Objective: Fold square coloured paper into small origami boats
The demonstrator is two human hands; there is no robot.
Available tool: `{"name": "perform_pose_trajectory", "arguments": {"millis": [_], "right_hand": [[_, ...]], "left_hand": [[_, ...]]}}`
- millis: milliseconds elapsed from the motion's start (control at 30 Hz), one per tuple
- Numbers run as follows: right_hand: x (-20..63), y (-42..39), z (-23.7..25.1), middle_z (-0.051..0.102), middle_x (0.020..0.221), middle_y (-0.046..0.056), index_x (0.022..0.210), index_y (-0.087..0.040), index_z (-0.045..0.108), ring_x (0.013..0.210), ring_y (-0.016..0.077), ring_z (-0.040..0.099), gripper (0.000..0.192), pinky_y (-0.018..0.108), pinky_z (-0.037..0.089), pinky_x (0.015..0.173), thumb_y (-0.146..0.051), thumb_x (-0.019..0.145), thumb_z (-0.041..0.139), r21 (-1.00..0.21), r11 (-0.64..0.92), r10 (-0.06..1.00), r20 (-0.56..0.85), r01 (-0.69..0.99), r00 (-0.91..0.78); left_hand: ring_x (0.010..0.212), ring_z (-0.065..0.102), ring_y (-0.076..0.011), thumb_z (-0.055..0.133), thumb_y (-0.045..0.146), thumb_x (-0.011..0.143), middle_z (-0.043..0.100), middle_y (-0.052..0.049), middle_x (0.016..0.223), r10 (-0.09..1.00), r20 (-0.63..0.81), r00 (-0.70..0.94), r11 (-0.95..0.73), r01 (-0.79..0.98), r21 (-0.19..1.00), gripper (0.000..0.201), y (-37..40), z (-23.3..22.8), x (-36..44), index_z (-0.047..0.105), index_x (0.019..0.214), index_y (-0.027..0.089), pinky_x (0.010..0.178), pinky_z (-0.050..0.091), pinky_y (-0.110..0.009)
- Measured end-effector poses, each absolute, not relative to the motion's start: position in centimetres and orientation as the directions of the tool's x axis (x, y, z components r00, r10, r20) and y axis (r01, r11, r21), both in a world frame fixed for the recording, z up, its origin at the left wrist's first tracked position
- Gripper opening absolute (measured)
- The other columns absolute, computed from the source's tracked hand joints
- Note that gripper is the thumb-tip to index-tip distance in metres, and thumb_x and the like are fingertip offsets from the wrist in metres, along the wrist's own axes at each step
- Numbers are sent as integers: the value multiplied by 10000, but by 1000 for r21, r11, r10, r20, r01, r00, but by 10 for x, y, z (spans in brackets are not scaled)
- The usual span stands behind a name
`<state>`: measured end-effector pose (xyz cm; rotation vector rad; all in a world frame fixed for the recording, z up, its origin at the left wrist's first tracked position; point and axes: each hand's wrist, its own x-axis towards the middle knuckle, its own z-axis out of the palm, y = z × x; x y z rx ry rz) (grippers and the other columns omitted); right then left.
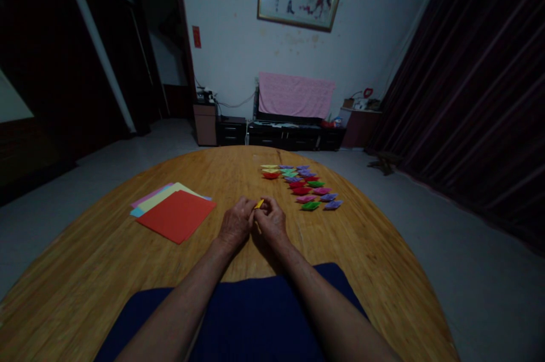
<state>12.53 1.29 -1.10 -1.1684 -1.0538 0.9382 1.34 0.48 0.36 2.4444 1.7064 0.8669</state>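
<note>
A small folded yellow paper (pixel 259 203) sits pinched between the fingertips of the left hand (pixel 237 223) and right hand (pixel 271 222) above the wooden table (pixel 106 260), folded paper boats (pixel 304 186) beyond, coloured sheets (pixel 174 211) to the left.

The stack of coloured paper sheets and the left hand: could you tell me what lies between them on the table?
In the head view, only bare wooden table lies between the paper stack and the left hand.
</note>
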Motion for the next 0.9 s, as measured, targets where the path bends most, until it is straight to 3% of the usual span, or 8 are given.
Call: {"name": "perform_pose_trajectory", "arguments": {"millis": [367, 500, 700, 900], "right_hand": [[119, 6, -3, 645, 676, -33, 967, -199, 605, 609, 143, 612, 391, 226, 467, 549, -228, 582, 545, -989, 139, 953, 118, -57, 278], [117, 8, -4, 675, 717, -20, 922, -208, 589, 668, 157, 645, 353, 235, 493, 600, -226, 574, 537, -988, 118, 966, 91, -97, 242], [118, 9, -5, 698, 797, 5, 972, -196, 568, 720, 169, 674, 394, 250, 514, 649, -258, 583, 569, -975, 120, 968, 74, -185, 238], [117, 5, -2, 697, 842, 13, 976, -198, 565, 761, 171, 683, 382, 255, 524, 677, -254, 601, 605, -959, 148, 968, 90, -240, 235]], "left_hand": [[891, 622, -192, 482, 189, 917, 669, -74, 988, 869, 420, 261, -391, 882, 262, 248, 3, 6, 11, 690, 1051, 200, 740, 456, -257], [880, 624, -198, 483, 205, 924, 670, -75, 970, 871, 420, 254, -381, 889, 254, 248, 2, 7, 12, 699, 1044, 198, 728, 449, -265], [883, 634, -187, 469, 196, 933, 680, -73, 956, 888, 443, 120, -292, 892, 344, 247, 4, 5, 15, 709, 993, 185, 755, 449, -260], [859, 639, -195, 483, 228, 936, 693, -74, 930, 893, 448, 43, -206, 925, 321, 240, 2, 6, 19, 720, 945, 194, 718, 438, -267]]}}
